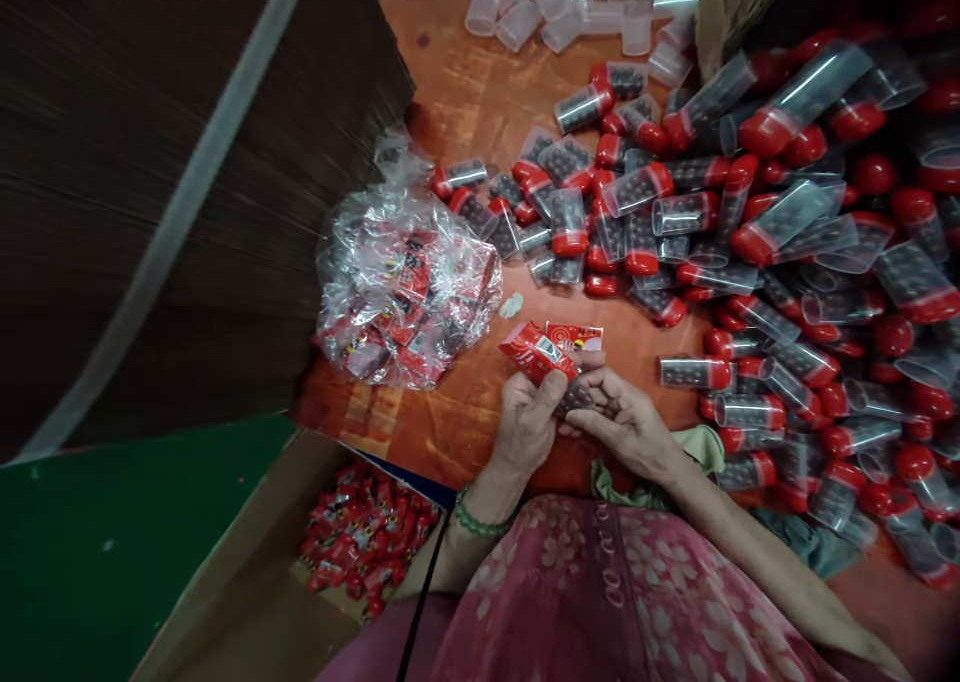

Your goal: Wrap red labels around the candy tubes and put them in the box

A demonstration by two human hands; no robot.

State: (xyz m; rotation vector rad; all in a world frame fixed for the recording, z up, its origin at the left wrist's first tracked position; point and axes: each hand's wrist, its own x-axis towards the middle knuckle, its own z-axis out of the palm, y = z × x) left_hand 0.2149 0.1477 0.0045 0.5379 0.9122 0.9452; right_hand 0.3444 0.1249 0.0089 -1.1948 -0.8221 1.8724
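My left hand (525,424) is closed around a red printed wrapper (534,350), its thumb pressed on the front. Out of the wrapper's lower end shows a clear tube of dark beads (576,398); how far it sits inside is hidden. My right hand (628,430) grips the tube's end with thumb and fingers, and its red cap is not visible. Just beyond my fingers another red wrapper (576,336) lies flat on the orange tabletop (450,432). Left of them sits a clear plastic bag (409,292) with red wrappers in it.
Red-capped bead tubes (682,212) are heaped at the right. Empty clear tubes (559,7) lie at the back. A strapped cardboard box (187,162) blocks the left. Below the table edge, an open carton (247,552) holds red-wrapped pieces (367,532). Green cloth (703,448) lies by my right wrist.
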